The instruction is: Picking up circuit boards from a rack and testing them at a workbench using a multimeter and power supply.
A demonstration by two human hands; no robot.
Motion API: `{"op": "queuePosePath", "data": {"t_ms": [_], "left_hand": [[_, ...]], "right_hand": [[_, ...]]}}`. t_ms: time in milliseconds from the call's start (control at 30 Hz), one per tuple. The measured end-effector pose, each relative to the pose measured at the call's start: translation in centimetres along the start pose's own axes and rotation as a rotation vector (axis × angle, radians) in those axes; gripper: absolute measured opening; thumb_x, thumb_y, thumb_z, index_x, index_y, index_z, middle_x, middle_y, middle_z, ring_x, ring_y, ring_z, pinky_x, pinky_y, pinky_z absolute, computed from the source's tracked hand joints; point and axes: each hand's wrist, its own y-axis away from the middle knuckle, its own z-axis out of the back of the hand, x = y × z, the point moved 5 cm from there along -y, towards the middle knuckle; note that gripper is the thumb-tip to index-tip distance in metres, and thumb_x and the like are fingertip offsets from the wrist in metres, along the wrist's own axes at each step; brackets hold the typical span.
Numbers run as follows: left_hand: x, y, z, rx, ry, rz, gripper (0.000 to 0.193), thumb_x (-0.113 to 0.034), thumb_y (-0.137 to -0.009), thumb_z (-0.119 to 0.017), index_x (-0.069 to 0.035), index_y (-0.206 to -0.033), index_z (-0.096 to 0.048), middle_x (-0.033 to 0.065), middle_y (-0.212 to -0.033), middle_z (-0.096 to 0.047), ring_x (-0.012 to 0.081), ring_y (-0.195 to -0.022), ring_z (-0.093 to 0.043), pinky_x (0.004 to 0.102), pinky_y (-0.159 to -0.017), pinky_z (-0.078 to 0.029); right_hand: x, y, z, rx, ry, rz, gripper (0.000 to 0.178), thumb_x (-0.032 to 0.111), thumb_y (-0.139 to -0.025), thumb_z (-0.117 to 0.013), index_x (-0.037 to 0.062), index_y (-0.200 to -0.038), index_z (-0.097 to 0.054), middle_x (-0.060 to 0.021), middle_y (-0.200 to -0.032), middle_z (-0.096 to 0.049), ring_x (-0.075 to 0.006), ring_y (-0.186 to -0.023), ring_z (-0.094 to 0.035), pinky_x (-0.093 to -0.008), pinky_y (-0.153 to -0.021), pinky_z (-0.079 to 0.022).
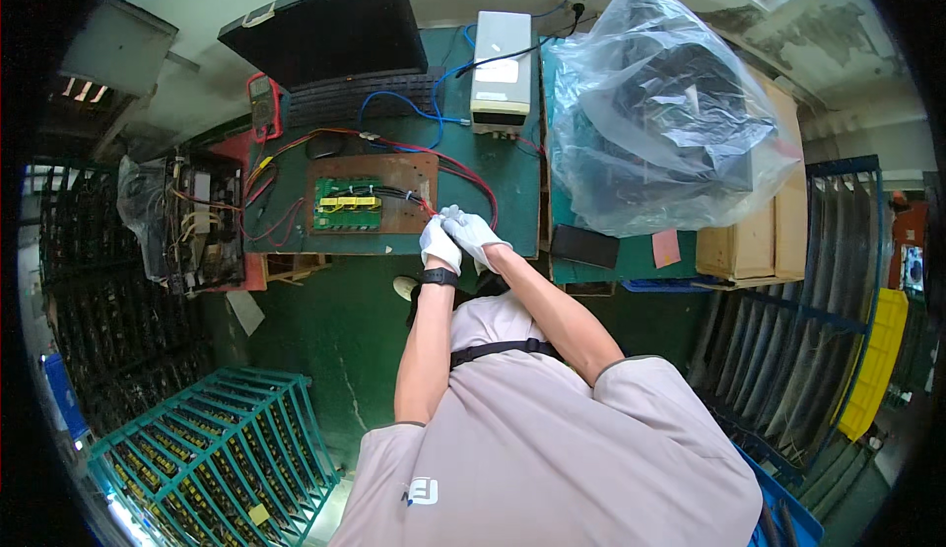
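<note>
My left hand (439, 245) and my right hand (472, 233), both in white gloves, meet at the front of the green bench. Their fingers are pinched together around the ends of red and black wires (418, 199); the tips themselves are hidden by the gloves. These wires run from a green circuit board (348, 218) with a row of yellow parts. The board lies on a brown panel (394, 166) just left of my hands. Longer red cables (481, 178) curve around the panel's right side toward my hands.
Behind the panel are a black monitor (330, 34), a keyboard (345, 102), a red multimeter (263, 107) and a white box-shaped device (502, 66). Plastic-wrapped equipment (670, 113) stands right, beside a cardboard box (739, 253). A teal rack (212, 448) of boards stands lower left.
</note>
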Motion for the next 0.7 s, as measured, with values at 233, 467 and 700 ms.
{"op": "queuePosePath", "data": {"t_ms": [233, 467, 700], "left_hand": [[0.4, 0.6, -0.3, -0.058, 0.048, -0.02, 0.027, -0.017, -0.1, -0.041, -0.002, -0.111, -0.061, 0.0169, -0.112, -0.069, 0.0313, -0.104, -0.065, 0.0417, -0.099, -0.05], [0.5, 0.4, -0.1, 0.019, 0.064, -0.031, 0.022, -0.018, -0.1, -0.044, -0.004, -0.107, -0.058, 0.016, -0.109, -0.07, 0.0292, -0.095, -0.066, 0.0396, -0.088, -0.054], [0.7, 0.6, 0.0, 0.047, 0.111, -0.025, 0.02, -0.018, -0.099, -0.045, -0.005, -0.104, -0.06, 0.0161, -0.11, -0.07, 0.0299, -0.099, -0.066, 0.0396, -0.092, -0.053]], "right_hand": [[0.6, 0.9, -0.3, -0.078, -0.137, -0.065, 0.037, 0.03, -0.103, -0.039, 0.0029, -0.116, -0.061, -0.0231, -0.115, -0.066, -0.0389, -0.107, -0.061, -0.0438, -0.089, -0.049], [-0.8, 0.6, -1.6, -0.128, 0.036, -0.093, 0.04, 0.032, -0.103, -0.036, 0.0042, -0.109, -0.065, -0.0255, -0.108, -0.067, -0.0423, -0.099, -0.063, -0.0491, -0.083, -0.051], [-0.7, 0.7, -1.6, -0.174, -0.105, -0.101, 0.045, 0.036, -0.102, -0.043, -0.0019, -0.107, -0.067, -0.027, -0.101, -0.068, -0.0418, -0.096, -0.065, -0.0478, -0.078, -0.05]]}}
